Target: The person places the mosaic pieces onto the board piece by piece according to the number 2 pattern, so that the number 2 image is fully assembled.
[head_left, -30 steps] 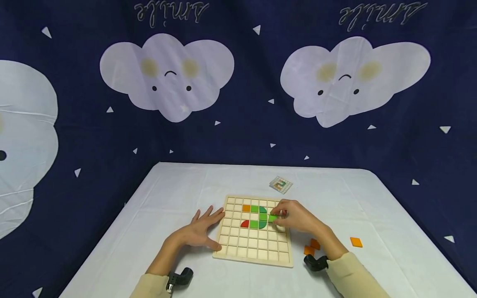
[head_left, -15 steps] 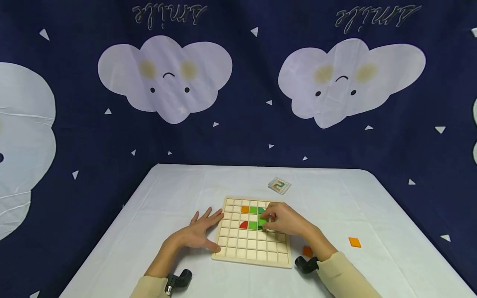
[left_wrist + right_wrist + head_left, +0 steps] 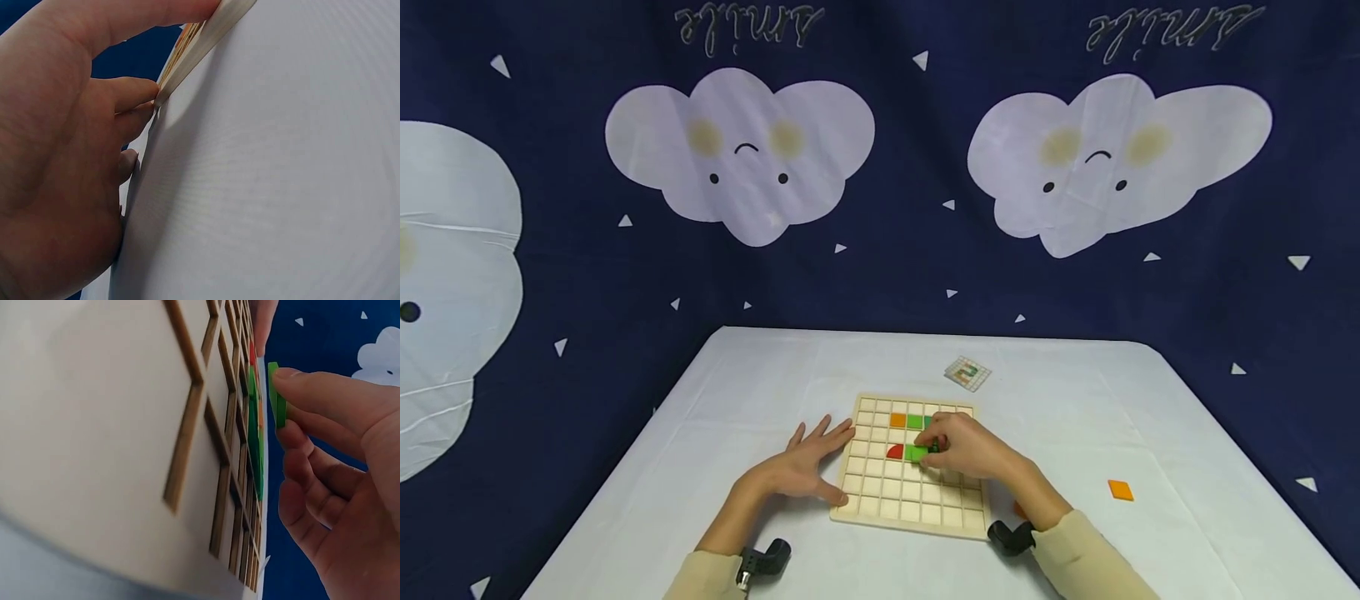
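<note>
A wooden grid board point(image 3: 910, 512) lies on the white table. My left hand point(image 3: 803, 467) has its fingers spread, with fingertips and thumb at the board's left edge; the left wrist view shows the thumb against the wooden rim point(image 3: 215, 28). My right hand point(image 3: 966, 446) pinches a green square tile point(image 3: 278, 397) between thumb and fingers, a small gap above the board in the right wrist view. Set in the grid are an orange tile point(image 3: 898, 420), a green tile point(image 3: 914, 421) and a red rounded tile point(image 3: 895, 452). The right hand hides other tiles in the head view.
Small cards point(image 3: 967, 373) printed with a grid pattern lie beyond the board. An orange tile point(image 3: 1121, 490) rests on the table at the right, and another orange tile point(image 3: 1020, 510) is partly hidden by the right wrist. A dark cloud-print cloth point(image 3: 910, 275) hangs behind the table.
My right hand has moved left across the board with the green tile, from the right of the placed tiles to close beside the red one. The left hand has stayed at the edge.
</note>
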A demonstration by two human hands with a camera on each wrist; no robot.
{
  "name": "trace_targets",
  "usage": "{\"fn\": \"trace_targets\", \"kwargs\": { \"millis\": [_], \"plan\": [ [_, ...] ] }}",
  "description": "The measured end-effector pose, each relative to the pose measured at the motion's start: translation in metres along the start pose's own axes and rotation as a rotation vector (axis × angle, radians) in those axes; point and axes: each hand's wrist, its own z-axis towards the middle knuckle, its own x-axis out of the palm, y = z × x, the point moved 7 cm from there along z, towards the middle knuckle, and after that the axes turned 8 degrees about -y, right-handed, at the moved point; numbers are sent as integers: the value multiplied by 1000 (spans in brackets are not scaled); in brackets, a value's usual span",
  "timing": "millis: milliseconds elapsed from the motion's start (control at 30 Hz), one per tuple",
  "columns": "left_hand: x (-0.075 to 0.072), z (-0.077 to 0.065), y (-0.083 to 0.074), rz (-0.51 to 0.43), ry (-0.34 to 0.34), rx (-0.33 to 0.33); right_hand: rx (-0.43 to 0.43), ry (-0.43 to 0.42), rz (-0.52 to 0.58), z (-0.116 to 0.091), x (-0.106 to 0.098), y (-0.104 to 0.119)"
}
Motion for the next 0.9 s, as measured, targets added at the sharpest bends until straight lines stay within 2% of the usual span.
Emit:
{"fn": "trace_targets", "kwargs": {
  "millis": [333,667,900],
  "plan": [
    [1,-2,1,-19,17,-4,-8,42,-14,9,13,9],
    [0,0,0,-10,15,4,-95,48,-65,18,21,21],
    [0,0,-1,-5,18,10,-87,91,-100,21,28,28]
  ]
}}
